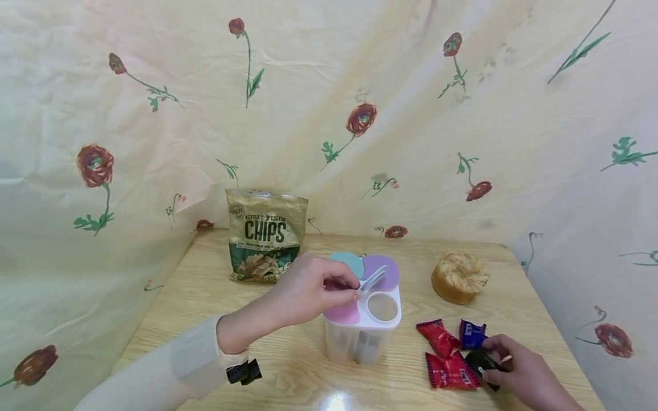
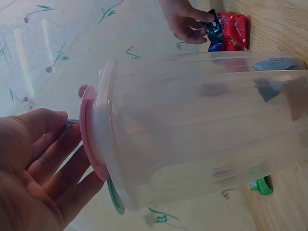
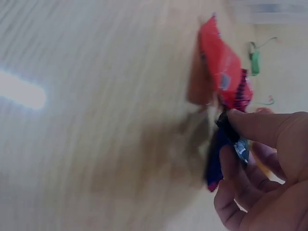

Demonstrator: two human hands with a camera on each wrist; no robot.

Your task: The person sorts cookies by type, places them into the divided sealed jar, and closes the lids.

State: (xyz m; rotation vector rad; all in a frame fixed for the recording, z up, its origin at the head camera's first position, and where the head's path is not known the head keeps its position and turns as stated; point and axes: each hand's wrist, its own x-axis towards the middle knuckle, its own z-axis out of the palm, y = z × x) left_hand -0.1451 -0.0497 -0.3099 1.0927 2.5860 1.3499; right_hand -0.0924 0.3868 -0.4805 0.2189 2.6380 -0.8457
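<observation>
A clear storage container (image 1: 354, 348) with a white top and pink, teal and purple lids stands mid-table. My left hand (image 1: 300, 291) pinches its tilted, pale grey-blue lid (image 1: 374, 279), beside an uncovered round opening (image 1: 382, 307). Through the wall in the left wrist view, a grey-blue packet (image 2: 276, 64) shows at the bottom. My right hand (image 1: 529, 371) pinches a small black wrapped snack (image 3: 235, 137) between thumb and fingers. Close by lie a blue wrapped snack (image 1: 472, 334) and two red ones, an upper red packet (image 1: 438, 337) and a lower red packet (image 1: 452, 372).
Behind the left hand a gold and green chips bag (image 1: 267, 237) stands upright. A round, pale-topped cake (image 1: 459, 278) sits at the right rear. Flowered cloth (image 1: 329, 114) hangs around the wooden table (image 1: 288, 371) at the back and sides.
</observation>
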